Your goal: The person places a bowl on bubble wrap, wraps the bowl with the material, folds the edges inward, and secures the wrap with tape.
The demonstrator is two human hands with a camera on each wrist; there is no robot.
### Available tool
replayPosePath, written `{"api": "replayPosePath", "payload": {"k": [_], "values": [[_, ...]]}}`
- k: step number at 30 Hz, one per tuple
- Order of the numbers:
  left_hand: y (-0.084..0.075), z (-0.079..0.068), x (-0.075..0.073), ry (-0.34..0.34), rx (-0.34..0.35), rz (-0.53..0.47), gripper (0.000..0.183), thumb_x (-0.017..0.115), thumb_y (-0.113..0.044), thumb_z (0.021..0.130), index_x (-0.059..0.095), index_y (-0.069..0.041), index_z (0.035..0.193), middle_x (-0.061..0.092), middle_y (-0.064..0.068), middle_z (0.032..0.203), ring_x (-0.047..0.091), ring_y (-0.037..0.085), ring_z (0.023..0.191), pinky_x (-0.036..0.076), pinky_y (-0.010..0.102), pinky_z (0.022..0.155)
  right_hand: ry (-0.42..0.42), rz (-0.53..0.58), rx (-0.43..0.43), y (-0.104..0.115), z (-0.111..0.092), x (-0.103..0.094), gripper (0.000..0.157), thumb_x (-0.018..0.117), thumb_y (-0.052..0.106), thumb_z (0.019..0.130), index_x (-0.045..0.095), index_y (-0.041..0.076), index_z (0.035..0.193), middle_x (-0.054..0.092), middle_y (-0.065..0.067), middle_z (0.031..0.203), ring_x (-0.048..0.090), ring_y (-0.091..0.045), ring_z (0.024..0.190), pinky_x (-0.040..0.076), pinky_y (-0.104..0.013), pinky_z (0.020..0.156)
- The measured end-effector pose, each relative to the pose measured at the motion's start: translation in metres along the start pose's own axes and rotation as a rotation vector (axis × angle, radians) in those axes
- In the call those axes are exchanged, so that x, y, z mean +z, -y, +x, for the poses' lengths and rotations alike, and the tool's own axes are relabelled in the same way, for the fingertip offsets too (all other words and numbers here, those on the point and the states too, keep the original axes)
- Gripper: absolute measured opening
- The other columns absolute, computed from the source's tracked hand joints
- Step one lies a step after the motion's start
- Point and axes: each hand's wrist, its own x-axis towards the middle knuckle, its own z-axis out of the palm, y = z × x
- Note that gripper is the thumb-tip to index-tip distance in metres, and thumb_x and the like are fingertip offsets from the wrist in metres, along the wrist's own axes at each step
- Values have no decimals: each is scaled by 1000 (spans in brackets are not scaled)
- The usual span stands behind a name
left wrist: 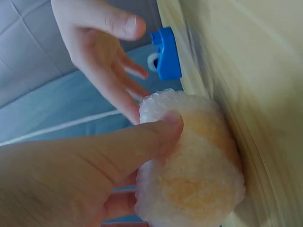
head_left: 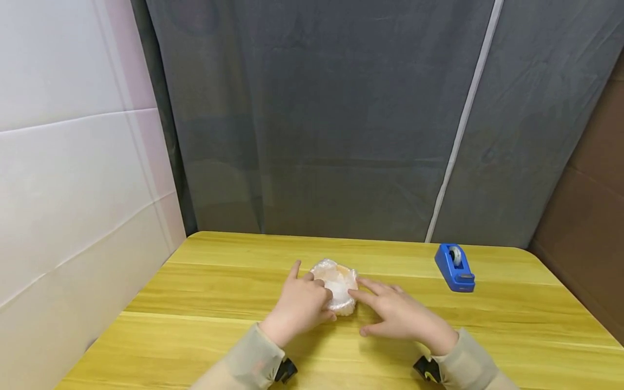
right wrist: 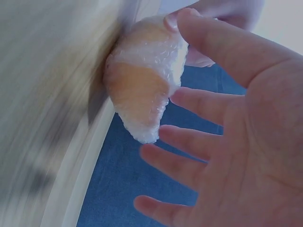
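Note:
A small bundle in clear bubble wrap (head_left: 339, 277) sits on the wooden table, with something orange showing through the layers. My left hand (head_left: 300, 304) holds it from the left; in the left wrist view its thumb presses the side of the bubble-wrapped bundle (left wrist: 203, 165) while the other fingers lie on the top, partly hidden. To the right, my right hand (head_left: 397, 311) has its fingers extended and spread, fingertips right at the wrap's edge. The right wrist view shows its palm and straight fingers beside the bubble-wrapped bundle (right wrist: 139, 87).
A blue tape dispenser (head_left: 455, 268) with a roll of tape stands at the right rear of the wooden table (head_left: 219, 281). Behind the table hangs a dark grey curtain (head_left: 317, 135). A white panel (head_left: 78, 162) rises on the left, and a brown panel (head_left: 585, 200) on the right.

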Motion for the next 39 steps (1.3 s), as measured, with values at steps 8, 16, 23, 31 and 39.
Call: {"api": "replayPosePath", "payload": {"k": [8,16,23,31,39], "values": [[19,5,12,-57,-139,41,35,75,-56,74,68,-22,71,65,-3,75,64,26,95,31,61,104,44,20,-8,2,2,-3,62,71,38,86,53,12,140,42,-17,147,45,-35,130,32,-65,101],[50,17,32,-87,-298,5,38,73,-52,79,70,-14,80,67,6,85,60,33,97,31,64,101,58,20,-49,2,4,-2,51,69,36,89,61,8,131,51,-16,140,48,-30,128,39,-56,101],[70,21,41,-68,-349,-39,43,70,-51,82,71,-12,100,66,8,100,56,35,106,30,65,100,53,24,-71,-1,5,-3,48,68,34,90,62,7,129,54,-16,136,50,-29,126,41,-50,103],[92,19,40,-57,-282,-184,35,77,-35,81,70,-21,112,68,1,115,54,31,115,23,69,103,80,34,-111,-4,6,-3,45,70,35,88,65,5,123,61,-12,127,56,-24,119,44,-39,101],[99,23,31,-98,-374,-831,31,66,-30,89,71,-6,108,70,2,94,59,17,77,49,37,72,129,103,-70,-8,4,2,45,70,35,88,66,8,124,62,-4,126,55,-19,119,44,-36,101]]}}
